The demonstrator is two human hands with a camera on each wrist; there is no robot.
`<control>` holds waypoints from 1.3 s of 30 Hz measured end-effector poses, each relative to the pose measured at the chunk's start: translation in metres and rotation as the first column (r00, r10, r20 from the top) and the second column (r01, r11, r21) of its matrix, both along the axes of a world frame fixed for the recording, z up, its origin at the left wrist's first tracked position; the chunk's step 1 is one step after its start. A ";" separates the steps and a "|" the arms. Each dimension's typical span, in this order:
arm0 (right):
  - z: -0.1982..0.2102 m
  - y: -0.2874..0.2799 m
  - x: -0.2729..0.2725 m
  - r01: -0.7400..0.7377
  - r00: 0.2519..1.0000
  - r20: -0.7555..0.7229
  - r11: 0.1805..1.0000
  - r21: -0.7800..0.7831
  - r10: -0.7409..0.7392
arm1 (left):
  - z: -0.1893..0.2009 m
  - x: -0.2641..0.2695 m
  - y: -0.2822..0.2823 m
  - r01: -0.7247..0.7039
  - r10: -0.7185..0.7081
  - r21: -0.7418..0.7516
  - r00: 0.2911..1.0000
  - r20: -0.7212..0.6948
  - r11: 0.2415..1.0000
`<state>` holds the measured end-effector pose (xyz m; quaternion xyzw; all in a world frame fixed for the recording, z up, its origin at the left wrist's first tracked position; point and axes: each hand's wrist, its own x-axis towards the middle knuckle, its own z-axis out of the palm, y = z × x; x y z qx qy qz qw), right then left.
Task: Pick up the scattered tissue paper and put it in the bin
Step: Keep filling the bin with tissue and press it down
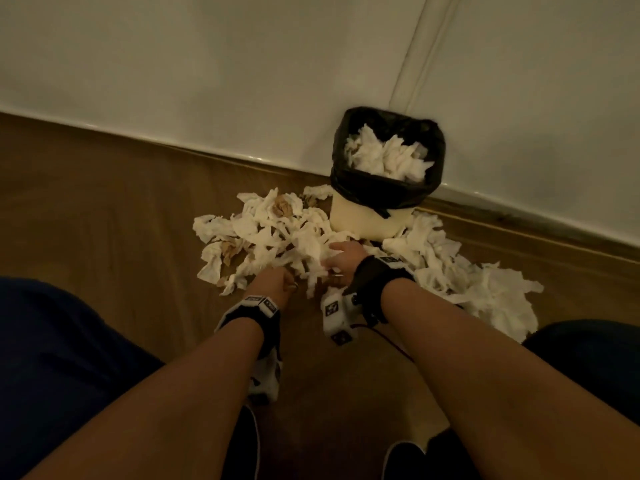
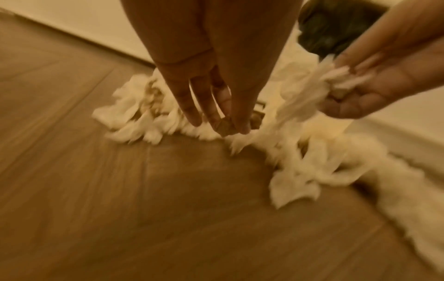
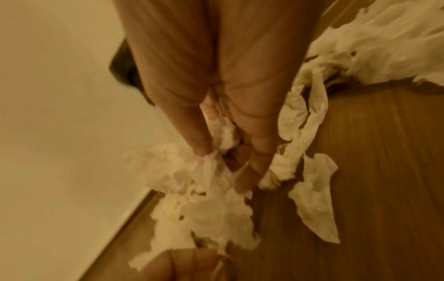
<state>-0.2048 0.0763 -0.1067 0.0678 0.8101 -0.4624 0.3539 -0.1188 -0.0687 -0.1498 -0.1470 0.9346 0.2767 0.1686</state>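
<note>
Crumpled white tissue paper [image 1: 277, 237] lies strewn over the wooden floor in front of a cream bin [image 1: 360, 220] with a black liner, which holds more tissue. My right hand [image 1: 332, 256] is down in the pile just left of the bin; its fingers pinch a wad of tissue [image 3: 211, 171], and that same wad [image 2: 302, 95] hangs from the hand in the left wrist view. My left hand [image 1: 285, 277] hovers at the near edge of the pile. Its fingers [image 2: 192, 114] point straight down with nothing in them.
A white wall [image 1: 242, 81] stands directly behind the bin. A second heap of tissue [image 1: 491, 292] spreads to the right of the bin. A few brown crumpled scraps [image 1: 282, 209] sit among the white. My knees and shoes frame the bare floor [image 1: 104, 220] nearest me.
</note>
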 end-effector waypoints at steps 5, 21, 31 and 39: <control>0.057 0.026 0.005 0.131 0.983 0.149 0.978 -0.164 -0.107 | 0.044 -0.011 0.013 -0.121 0.138 0.118 0.979 -0.150 0.986; 0.190 0.106 0.001 0.395 0.871 -0.116 0.821 -0.413 -0.477 | 0.222 -0.063 0.075 0.081 0.072 0.234 0.812 -0.579 0.969; 0.202 0.125 -0.022 0.473 0.828 -0.007 0.705 -0.529 -0.561 | 0.239 -0.095 0.096 0.135 0.006 0.187 0.795 -0.606 0.973; 0.185 0.119 -0.050 0.407 0.830 -0.122 0.742 -0.532 -0.543 | 0.236 -0.126 0.109 0.189 0.133 0.427 0.775 -0.618 0.885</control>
